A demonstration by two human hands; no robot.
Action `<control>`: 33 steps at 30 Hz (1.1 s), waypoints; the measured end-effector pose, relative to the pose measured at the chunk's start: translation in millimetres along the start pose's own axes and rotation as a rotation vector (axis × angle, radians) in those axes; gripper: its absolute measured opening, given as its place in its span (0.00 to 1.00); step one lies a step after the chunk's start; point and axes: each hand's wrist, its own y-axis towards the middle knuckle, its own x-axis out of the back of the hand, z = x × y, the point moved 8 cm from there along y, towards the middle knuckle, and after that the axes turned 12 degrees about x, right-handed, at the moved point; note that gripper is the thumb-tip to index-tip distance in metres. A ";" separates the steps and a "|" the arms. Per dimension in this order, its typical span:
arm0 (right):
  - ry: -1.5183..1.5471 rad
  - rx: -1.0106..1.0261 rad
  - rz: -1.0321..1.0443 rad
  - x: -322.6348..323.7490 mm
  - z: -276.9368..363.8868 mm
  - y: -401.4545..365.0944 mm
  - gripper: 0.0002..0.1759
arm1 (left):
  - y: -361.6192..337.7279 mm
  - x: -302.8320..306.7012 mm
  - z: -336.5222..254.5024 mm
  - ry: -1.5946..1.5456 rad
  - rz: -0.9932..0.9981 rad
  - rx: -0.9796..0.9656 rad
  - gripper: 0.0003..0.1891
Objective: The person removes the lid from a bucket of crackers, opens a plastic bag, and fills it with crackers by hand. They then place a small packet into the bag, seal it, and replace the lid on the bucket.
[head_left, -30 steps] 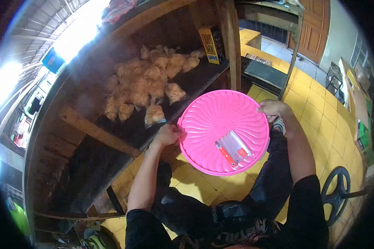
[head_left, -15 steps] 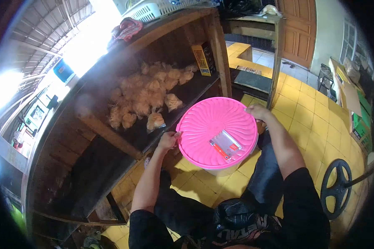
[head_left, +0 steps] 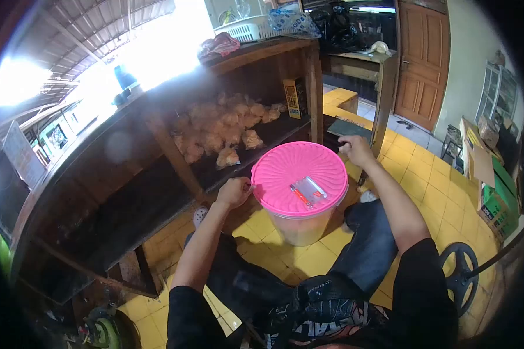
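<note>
A round tub (head_left: 300,230) with pale contents stands on the floor between my legs, covered by a pink ridged lid (head_left: 285,166). A label with red print (head_left: 310,192) lies on the lid. At the lid's left edge, my left hand (head_left: 234,192) is closed, its fingertips on the rim. My right hand (head_left: 356,150) is raised just off the lid's upper right edge, thumb and forefinger slightly apart, with nothing visible between them.
Filled clear bags (head_left: 215,128) are heaped on the dark wooden shelf (head_left: 273,136) ahead, beside a black and yellow box (head_left: 294,99). A black wheel (head_left: 461,276) stands at right, near green cartons (head_left: 495,203). A green object (head_left: 105,331) is at lower left.
My right hand has come off the lid's edge and risen. My left hand stays at the left rim. The view has shifted, showing more of the tub's side below the lid.
</note>
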 end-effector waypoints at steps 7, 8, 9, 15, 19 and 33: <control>0.083 0.237 -0.111 3.5 41.9 49.2 0.17 | 22.3 41.1 -51.7 0.042 0.017 -0.353 0.15; -0.040 0.263 -0.118 2.4 45.4 50.0 0.18 | 31.3 39.9 -55.9 0.044 0.003 -0.363 0.15; -0.027 0.262 -0.103 -2.4 43.0 51.8 0.18 | 39.4 37.0 -59.2 0.042 -0.012 -0.371 0.15; 0.089 0.148 -0.155 -49.2 -8.0 30.7 0.16 | 65.1 -3.4 -86.7 -0.116 -0.028 -0.488 0.17; -0.007 0.267 -0.072 -62.7 10.6 31.2 0.16 | 78.4 -10.5 -129.0 -0.136 -0.203 -0.614 0.16; -0.820 0.035 -0.818 318.2 -45.6 -78.7 0.20 | 57.2 -22.1 -178.0 -0.324 -0.105 -0.830 0.14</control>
